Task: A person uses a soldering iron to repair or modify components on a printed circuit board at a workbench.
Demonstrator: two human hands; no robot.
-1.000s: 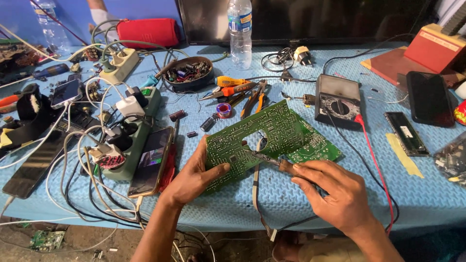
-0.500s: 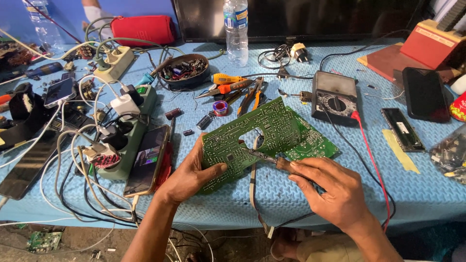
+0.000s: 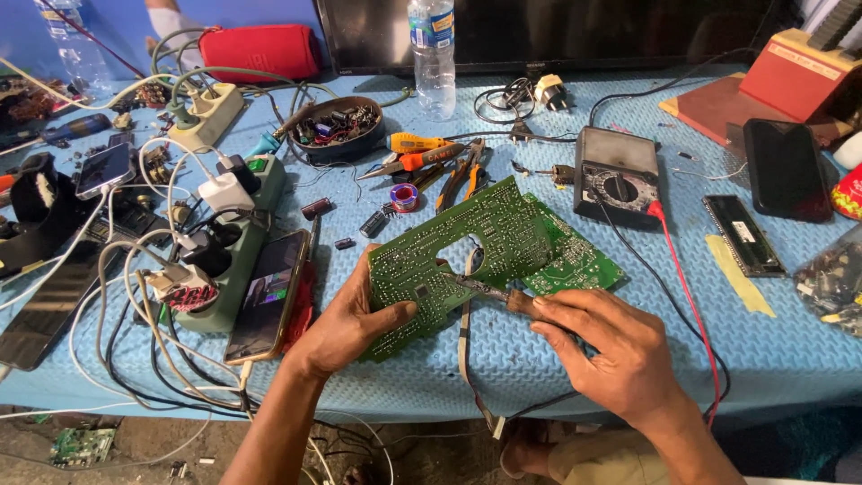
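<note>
Bare cloth right of circuit board (image 3: 489, 247); left, phone (image 3: 268, 295) (power strip (image 3: 235, 260) too) blocks.

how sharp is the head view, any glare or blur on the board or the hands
Head view: the green circuit board is sharp and evenly lit, no glare; left hand and right hand show no motion blur; faint soft shadows on the blue table cover; the dark screen at the back is dim.

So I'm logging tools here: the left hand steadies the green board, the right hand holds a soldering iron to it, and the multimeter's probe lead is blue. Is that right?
Not quite: the head view shows the multimeter lead is red, not blue. The left hand does steady the green board, and the right hand holds the soldering iron to it.
</note>
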